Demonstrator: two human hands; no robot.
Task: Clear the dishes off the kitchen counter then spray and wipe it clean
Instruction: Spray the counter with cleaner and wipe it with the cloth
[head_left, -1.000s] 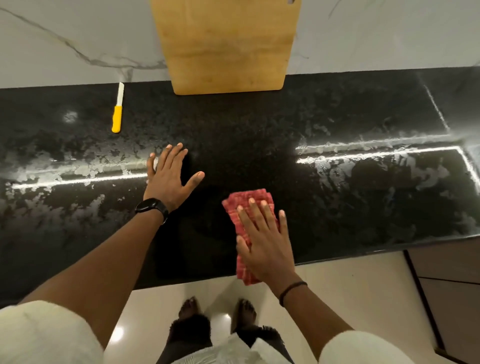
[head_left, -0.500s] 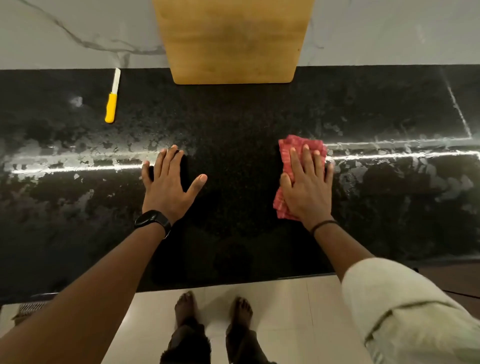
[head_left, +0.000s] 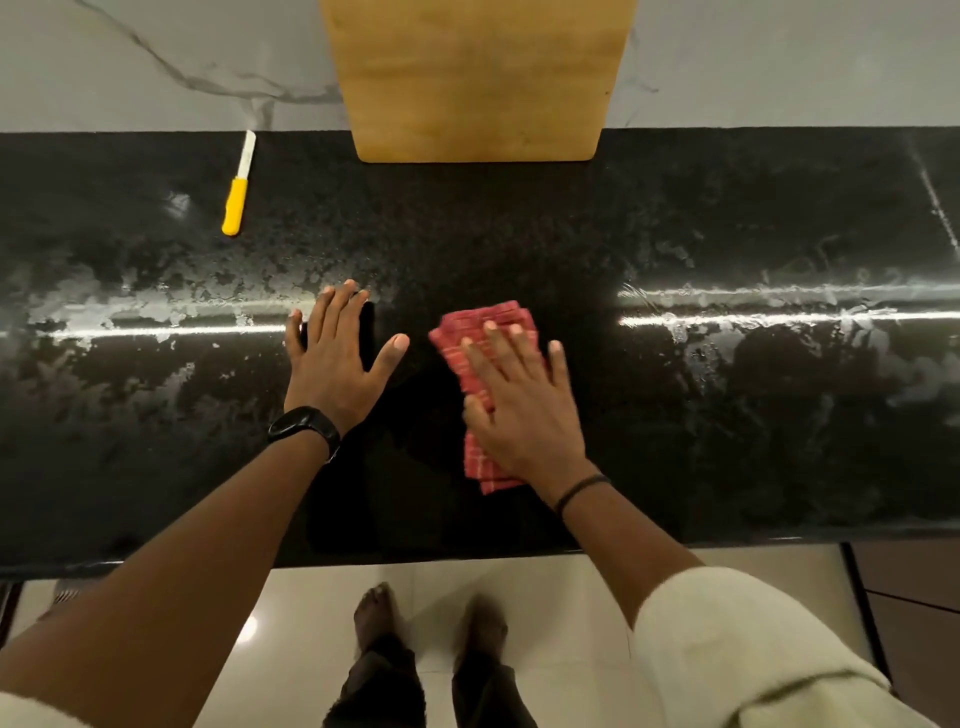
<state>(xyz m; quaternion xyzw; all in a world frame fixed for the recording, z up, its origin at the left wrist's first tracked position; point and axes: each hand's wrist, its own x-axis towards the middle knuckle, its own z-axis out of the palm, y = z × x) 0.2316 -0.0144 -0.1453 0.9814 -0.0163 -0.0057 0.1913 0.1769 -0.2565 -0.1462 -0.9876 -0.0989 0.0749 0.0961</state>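
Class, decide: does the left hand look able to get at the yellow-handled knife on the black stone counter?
Probably yes: the left hand lies flat, holding nothing, and only bare black stone counter separates it from the yellow-handled knife.

A pale marble wall (head_left: 156, 52) with grey veins fills the top of the frame. At the bottom is a floor (head_left: 561, 618) of glossy cream tiles, with a bright spot of light (head_left: 249, 629) at lower left. Dark brown cabinet fronts (head_left: 909, 582) stand at lower right.
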